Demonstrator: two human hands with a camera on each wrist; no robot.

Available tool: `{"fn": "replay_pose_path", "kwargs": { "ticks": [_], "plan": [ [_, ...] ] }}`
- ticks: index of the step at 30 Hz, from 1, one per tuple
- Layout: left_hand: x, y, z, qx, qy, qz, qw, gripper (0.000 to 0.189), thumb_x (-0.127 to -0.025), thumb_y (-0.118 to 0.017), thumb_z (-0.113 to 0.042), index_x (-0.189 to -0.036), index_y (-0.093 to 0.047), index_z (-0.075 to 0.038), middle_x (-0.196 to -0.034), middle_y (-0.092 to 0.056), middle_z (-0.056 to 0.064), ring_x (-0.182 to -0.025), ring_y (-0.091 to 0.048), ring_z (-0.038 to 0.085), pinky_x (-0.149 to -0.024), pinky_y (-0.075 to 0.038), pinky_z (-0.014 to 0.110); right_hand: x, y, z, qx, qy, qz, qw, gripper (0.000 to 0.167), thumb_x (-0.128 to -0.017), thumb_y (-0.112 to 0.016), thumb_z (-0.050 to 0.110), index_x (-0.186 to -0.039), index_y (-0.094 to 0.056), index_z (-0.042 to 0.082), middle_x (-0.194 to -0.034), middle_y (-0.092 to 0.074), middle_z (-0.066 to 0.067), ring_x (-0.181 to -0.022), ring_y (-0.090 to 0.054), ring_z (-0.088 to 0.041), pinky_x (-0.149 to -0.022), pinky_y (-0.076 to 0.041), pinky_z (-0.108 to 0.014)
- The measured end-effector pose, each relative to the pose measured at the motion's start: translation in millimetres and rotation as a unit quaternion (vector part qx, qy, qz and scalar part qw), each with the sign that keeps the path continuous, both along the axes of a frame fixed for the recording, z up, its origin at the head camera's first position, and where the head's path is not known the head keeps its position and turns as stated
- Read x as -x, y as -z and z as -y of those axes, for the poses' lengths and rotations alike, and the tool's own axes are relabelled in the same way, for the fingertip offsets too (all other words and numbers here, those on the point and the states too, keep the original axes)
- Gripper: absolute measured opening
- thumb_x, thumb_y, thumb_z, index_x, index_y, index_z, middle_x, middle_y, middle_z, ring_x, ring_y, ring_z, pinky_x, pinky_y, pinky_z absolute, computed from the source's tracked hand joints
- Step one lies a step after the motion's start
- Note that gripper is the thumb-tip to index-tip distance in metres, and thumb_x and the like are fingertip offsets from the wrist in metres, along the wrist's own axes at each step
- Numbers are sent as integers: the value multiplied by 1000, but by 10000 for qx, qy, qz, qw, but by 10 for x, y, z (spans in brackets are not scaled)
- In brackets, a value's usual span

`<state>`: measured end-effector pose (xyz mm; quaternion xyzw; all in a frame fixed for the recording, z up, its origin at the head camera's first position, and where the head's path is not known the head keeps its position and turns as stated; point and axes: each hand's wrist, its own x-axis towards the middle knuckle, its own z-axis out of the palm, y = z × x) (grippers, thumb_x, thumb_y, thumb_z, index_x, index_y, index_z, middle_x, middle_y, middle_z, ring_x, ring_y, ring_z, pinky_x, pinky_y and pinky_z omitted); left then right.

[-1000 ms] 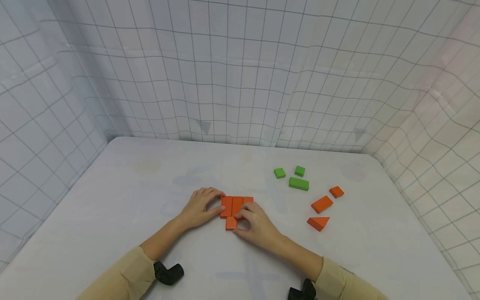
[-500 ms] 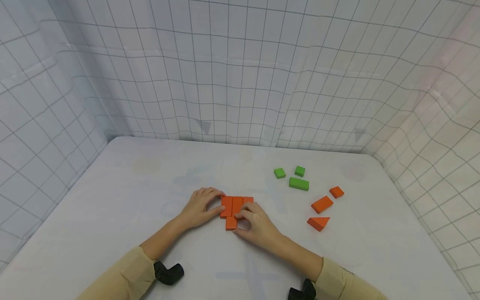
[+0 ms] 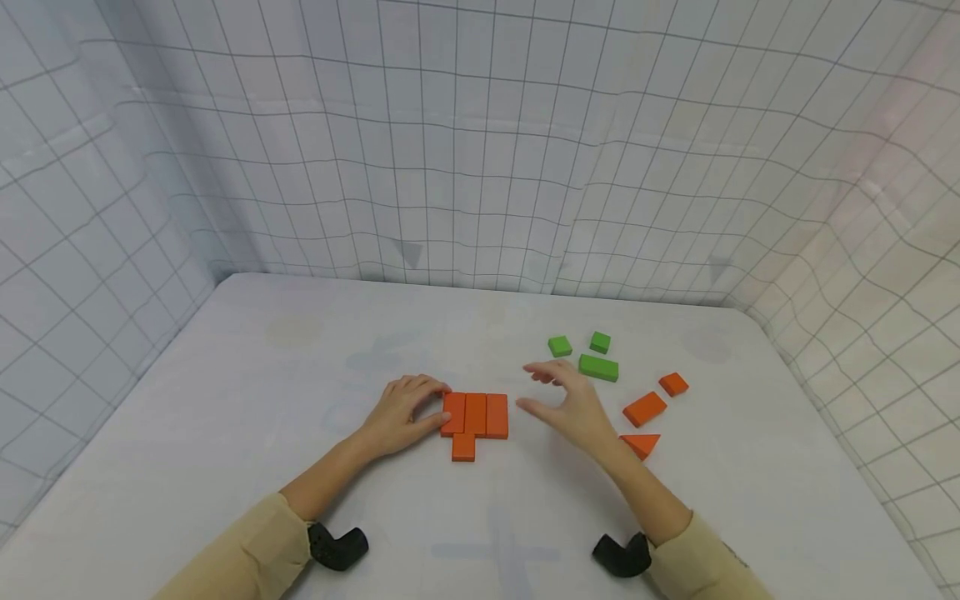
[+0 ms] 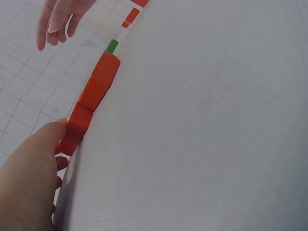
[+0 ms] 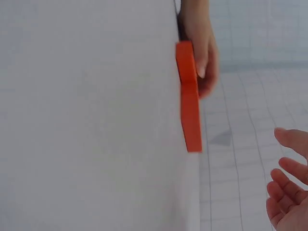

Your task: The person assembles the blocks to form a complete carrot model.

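Observation:
Three upright orange rectangular blocks stand side by side at mid-table in the head view: a left one (image 3: 456, 407), a middle one (image 3: 476, 414) and a right one (image 3: 497, 416). A smaller orange block (image 3: 463, 448) touches their near side, below the middle and left ones. My left hand (image 3: 399, 419) pinches the left block, thumb on its near part and index finger at its far corner. Off to the right of the group, my right hand (image 3: 573, 408) is raised with nothing in it, thumb and fingers spread apart. The right wrist view shows its fingertips (image 5: 284, 137) away from the blocks.
Behind the right hand lie a long green block (image 3: 597, 367) and two small green ones (image 3: 559, 346). Farther right are an orange triangular block (image 3: 642, 445), an orange rectangular block (image 3: 644, 409) and a small orange block (image 3: 673, 383). A grid-patterned curtain (image 3: 480, 167) encloses the table.
My right hand has let go of the orange blocks and moved up and right, its fingers opening. The right block now shows fully. My left hand has stayed in place.

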<state>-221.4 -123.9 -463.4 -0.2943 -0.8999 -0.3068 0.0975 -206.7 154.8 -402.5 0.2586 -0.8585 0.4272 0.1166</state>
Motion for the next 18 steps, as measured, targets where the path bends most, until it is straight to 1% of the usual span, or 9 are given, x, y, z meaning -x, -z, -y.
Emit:
{"fn": "replay_pose_path", "kwargs": {
  "ticks": [2, 6, 8, 9, 11, 13, 15, 18],
  "plan": [
    [5, 7, 3, -17, 11, 9, 10000, 36, -84, -63, -33, -114, -58, -14, -111, -58, 2, -107, -48, 23, -92, -30, 49, 44, -75, -156, 118, 237, -157, 9995, 42, -73, -76, 10, -111, -62, 2, -102, -61, -9, -92, -55, -23, -82, -46, -41],
    [11, 13, 9, 25, 5, 92, 10000, 36, -85, -62, -34, -114, -58, -14, -111, -58, 1, -108, -47, 22, -94, -29, 48, 50, -256, -445, 217, 607, -352, 9973, 36, -73, -74, 0, -107, -62, -3, -96, -61, -13, -88, -53, -11, -79, -45, -27],
    [14, 15, 13, 48, 0, 131, 9999, 36, -85, -62, -34, -115, -58, -15, -112, -58, 1, -108, -47, 22, -94, -29, 48, 38, -330, -594, 231, 739, -268, 9966, 35, -74, -72, -3, -107, -61, -6, -97, -60, -16, -88, -52, -5, -78, -43, -22],
    [14, 16, 14, 40, 6, 138, 9999, 36, -85, -62, -34, -115, -58, -15, -112, -58, 1, -108, -47, 22, -94, -29, 48, 44, -342, -678, 213, 811, -209, 9963, 35, -75, -71, -3, -108, -61, -6, -98, -60, -16, -88, -50, -1, -78, -42, -20],
    [16, 20, 15, 41, 12, 133, 9999, 36, -85, -62, -34, -115, -58, -15, -112, -58, 1, -109, -47, 22, -94, -29, 48, 68, -333, -860, 173, 941, -36, 9954, 36, -77, -69, -2, -111, -59, -6, -102, -59, -18, -89, -47, 4, -79, -41, -21],
    [18, 25, 15, 30, 17, 124, 9999, 36, -85, -61, -34, -115, -58, -15, -112, -58, 1, -109, -47, 23, -94, -29, 48, 105, -286, -1054, 110, 1097, 167, 9938, 36, -80, -67, -1, -114, -57, -6, -105, -57, -21, -89, -47, 4, -80, -41, -23],
    [15, 26, 14, 22, 25, 104, 9999, 36, -85, -61, -34, -115, -58, -14, -112, -58, 1, -109, -47, 23, -94, -29, 48, 155, -204, -1257, 109, 1241, 330, 9917, 37, -81, -66, 0, -116, -56, -7, -106, -56, -23, -90, -49, -4, -81, -42, -26],
    [14, 27, 15, 27, 23, 98, 9999, 36, -85, -61, -34, -115, -58, -15, -112, -58, 1, -109, -47, 23, -94, -29, 48, 231, -32, -1576, 48, 1474, 564, 9875, 37, -84, -65, 6, -118, -55, -6, -109, -54, -22, -92, -50, -11, -80, -41, -17]
  ]
}}
